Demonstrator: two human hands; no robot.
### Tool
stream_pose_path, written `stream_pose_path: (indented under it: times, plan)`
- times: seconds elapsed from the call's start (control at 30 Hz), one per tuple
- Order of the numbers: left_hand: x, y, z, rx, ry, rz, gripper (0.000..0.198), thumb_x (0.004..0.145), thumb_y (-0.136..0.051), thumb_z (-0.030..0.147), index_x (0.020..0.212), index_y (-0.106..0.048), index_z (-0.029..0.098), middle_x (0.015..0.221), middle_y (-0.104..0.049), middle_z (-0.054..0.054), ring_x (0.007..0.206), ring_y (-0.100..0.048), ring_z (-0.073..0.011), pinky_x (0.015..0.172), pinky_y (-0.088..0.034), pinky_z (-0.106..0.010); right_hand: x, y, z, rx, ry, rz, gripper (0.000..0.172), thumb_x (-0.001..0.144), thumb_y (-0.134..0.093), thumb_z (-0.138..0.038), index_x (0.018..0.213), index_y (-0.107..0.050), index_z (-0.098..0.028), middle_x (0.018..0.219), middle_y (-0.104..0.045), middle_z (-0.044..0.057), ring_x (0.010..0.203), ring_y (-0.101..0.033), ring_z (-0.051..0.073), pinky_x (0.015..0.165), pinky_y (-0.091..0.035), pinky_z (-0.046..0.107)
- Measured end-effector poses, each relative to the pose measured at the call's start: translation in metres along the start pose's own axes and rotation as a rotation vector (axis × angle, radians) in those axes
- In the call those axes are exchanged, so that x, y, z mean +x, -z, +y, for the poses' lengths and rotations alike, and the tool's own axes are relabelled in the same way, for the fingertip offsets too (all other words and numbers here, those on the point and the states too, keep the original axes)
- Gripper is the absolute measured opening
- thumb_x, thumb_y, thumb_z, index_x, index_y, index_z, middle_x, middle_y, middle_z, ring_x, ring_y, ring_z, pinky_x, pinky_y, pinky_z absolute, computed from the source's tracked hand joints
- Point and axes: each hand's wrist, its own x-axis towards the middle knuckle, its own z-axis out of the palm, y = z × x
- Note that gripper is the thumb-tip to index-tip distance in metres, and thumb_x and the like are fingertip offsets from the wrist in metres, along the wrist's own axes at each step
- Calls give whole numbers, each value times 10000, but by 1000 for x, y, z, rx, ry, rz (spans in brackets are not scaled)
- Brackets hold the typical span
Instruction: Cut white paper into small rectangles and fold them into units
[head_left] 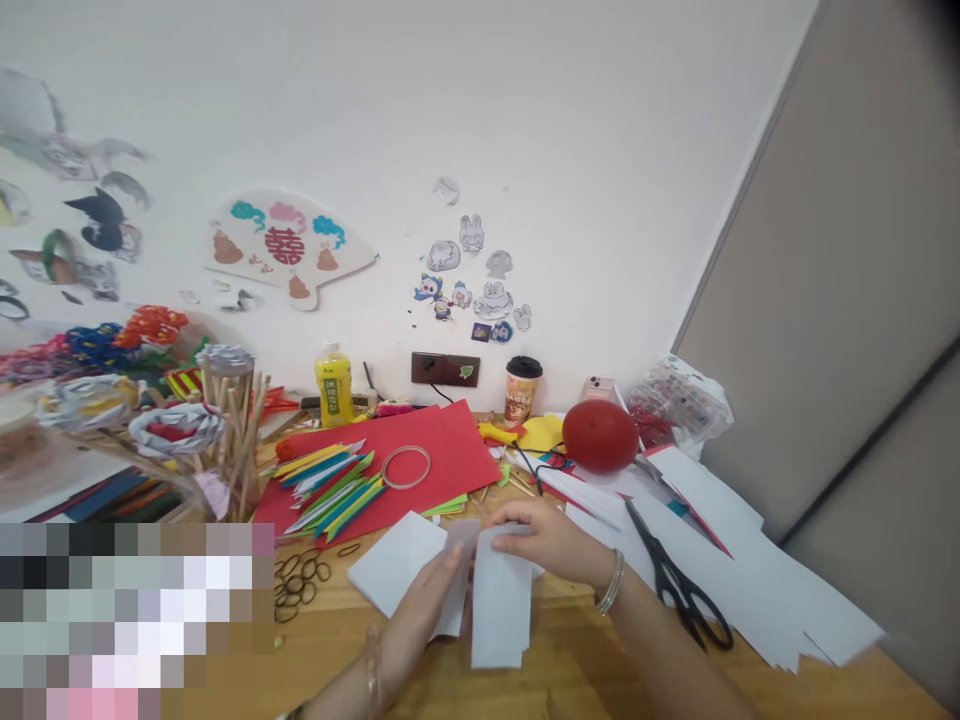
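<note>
Wooden table (562, 692) with red paper (442, 450), rubber bands (296, 582), white sheet (390, 572), yellow bottle (334, 388).

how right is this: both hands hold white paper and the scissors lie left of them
Wrong side: the head view shows the scissors right of them. The left hand and right hand do hold white paper.

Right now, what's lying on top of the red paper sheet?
A fan of folded coloured paper strips and a thin ring lie on the red paper sheet. Whatever is beneath the strips is covered.
</note>
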Motion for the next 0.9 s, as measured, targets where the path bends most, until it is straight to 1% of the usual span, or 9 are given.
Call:
stream_pose_path:
  times: [0.1,0.27,0.4,0.5,0.6,0.67,0.7,0.77,0.9]
  plan:
    - [-7,-3,1,-8,45,-91,524,730,-446,597,910,-622,137,818,-658,-63,815,-572,-223,792,-432,-323,0,-19,-2,110,15,100,131,750,-573,-217,868,-620,-185,901,-631,29,868,-569,183,778,-436,289]
    - [-9,-9,-10,-177,139,-228,375,760,-489,485,692,-613,138,671,-631,-47,629,-555,-170,621,-428,-275,-3,-57,5,61,106,372,179,801,-493,-175,965,-563,-199,1015,-529,51,982,-494,183,862,-398,323]
    - [-10,-11,-15,-250,191,-284,206,687,-590,326,647,-605,125,613,-616,-33,588,-537,-143,593,-401,-242,-9,-65,-2,-123,263,276,254,862,-417,-192,1087,-529,-227,1084,-539,51,1060,-436,179,961,-301,360]
    - [-12,-11,-17,-298,240,-357,223,660,-554,317,629,-610,103,600,-622,-63,554,-545,-149,529,-400,-241,-11,-55,-5,-214,297,179,267,867,-419,-217,1106,-534,-240,1056,-584,36,1023,-464,175,939,-313,348]
    - [-12,-11,-18,-382,299,-280,230,647,-541,313,762,-593,121,597,-622,-40,486,-555,-154,453,-396,-243,-13,-32,13,-294,61,263,339,822,-480,-256,1161,-490,-237,1155,-541,47,1075,-447,190,924,-324,330]
    - [-11,-10,-19,-396,294,-183,238,644,-568,293,823,-561,136,615,-630,-30,496,-574,-160,467,-418,-252,-15,-12,36,-383,-326,404,387,750,-550,-268,1130,-502,-210,1128,-545,69,1051,-466,206,892,-339,314]
    - [-10,-9,-18,-393,286,-150,241,648,-583,288,831,-551,134,629,-636,-36,518,-585,-163,490,-432,-256,-17,-4,49,-405,-432,445,359,714,-567,-238,1064,-541,-163,1055,-569,110,1030,-472,243,881,-333,347]
    - [-7,-8,-17,-394,257,-123,241,658,-610,279,824,-549,115,661,-647,-61,579,-604,-165,546,-451,-256,-20,8,72,-419,-553,476,257,627,-615,-194,874,-597,-128,922,-587,142,983,-481,300,836,-337,392]
    - [-2,-7,-15,-432,199,-87,314,668,-643,306,891,-541,109,690,-644,-55,564,-605,-160,520,-452,-252,-22,17,94,-366,-578,481,119,573,-597,-118,673,-543,-153,781,-570,83,888,-503,272,778,-347,360]
